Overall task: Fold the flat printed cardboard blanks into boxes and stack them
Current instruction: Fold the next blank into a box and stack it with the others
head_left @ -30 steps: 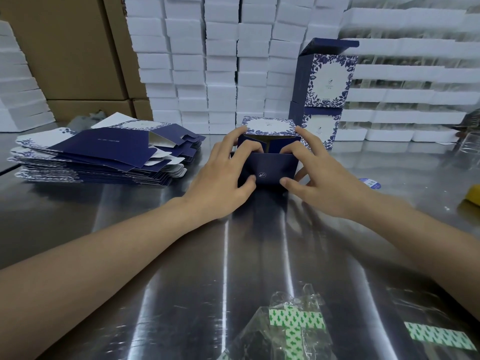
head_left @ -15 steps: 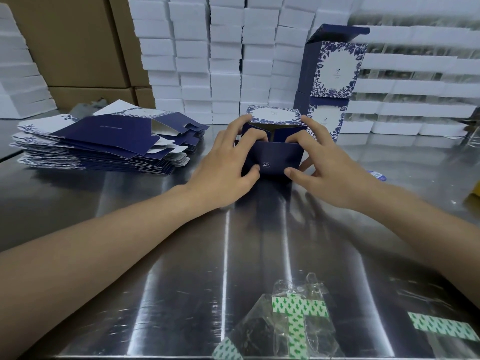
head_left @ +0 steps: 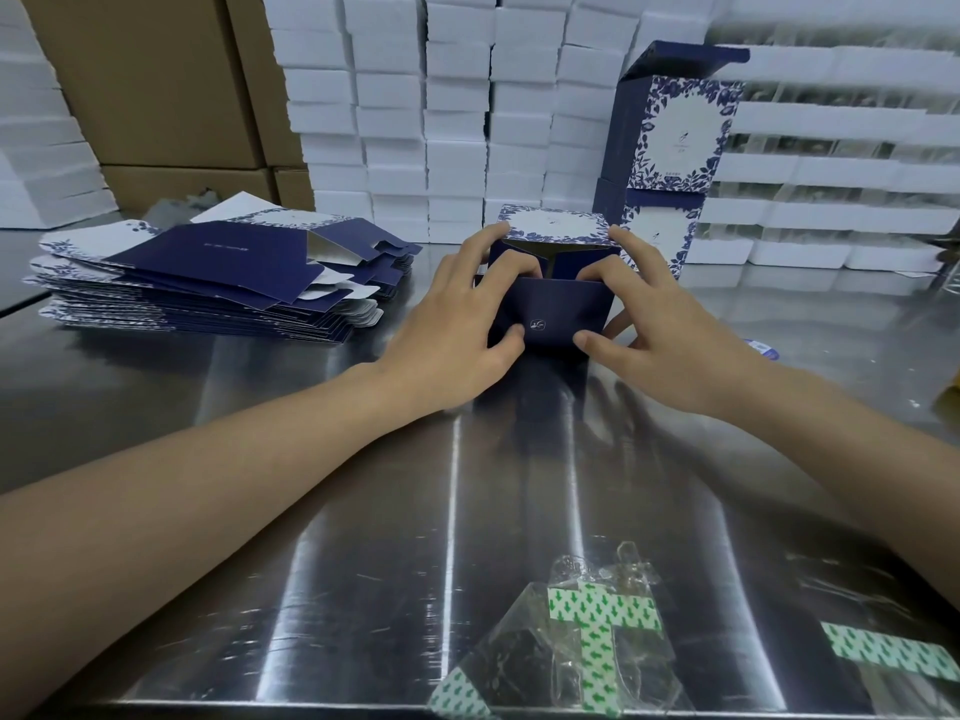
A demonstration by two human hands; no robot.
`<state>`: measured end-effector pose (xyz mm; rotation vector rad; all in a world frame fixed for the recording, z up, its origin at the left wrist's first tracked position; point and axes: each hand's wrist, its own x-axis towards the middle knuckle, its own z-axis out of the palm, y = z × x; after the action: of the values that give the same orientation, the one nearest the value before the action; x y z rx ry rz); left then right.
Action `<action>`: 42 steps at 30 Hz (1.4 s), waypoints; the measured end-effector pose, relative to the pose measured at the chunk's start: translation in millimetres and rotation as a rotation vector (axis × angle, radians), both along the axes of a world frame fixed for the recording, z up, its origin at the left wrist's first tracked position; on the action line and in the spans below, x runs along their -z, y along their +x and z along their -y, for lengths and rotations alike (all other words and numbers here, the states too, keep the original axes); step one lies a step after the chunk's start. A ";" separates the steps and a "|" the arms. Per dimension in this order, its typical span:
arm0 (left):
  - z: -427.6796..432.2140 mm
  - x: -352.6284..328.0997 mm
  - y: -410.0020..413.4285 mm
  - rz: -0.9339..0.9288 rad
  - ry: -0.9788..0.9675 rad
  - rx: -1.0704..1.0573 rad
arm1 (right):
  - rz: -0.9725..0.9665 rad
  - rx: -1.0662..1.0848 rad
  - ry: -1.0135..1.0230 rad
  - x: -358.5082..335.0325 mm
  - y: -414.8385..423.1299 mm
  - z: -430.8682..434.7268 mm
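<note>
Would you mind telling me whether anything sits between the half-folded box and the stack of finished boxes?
Nothing visible does. The half-folded box, held by the left hand and right hand, stands just front-left of the stack of finished boxes.

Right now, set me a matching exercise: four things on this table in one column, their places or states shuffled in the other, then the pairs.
1 half-folded box
2 flat blanks
3 finished boxes
4 crumpled plastic wrap

a stacked two high, back right
b near table edge
c between left hand and right hand
d piled flat, left

Pairs: 1-c, 2-d, 3-a, 4-b.
</note>
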<state>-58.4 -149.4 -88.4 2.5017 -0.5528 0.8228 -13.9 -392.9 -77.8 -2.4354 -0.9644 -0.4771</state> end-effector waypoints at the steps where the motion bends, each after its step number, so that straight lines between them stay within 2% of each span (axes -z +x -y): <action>1: 0.1 0.1 0.1 -0.001 -0.002 0.001 | 0.001 -0.003 0.001 0.2 0.2 0.3; 42: 0.6 -1.1 -1.7 -0.024 -0.003 0.003 | 0.047 -0.017 0.014 2.3 5.8 0.2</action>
<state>-60.2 -150.0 -87.3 2.5040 -0.5462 0.7909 -8.1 -393.1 -80.1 -2.4111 -0.9977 -0.5356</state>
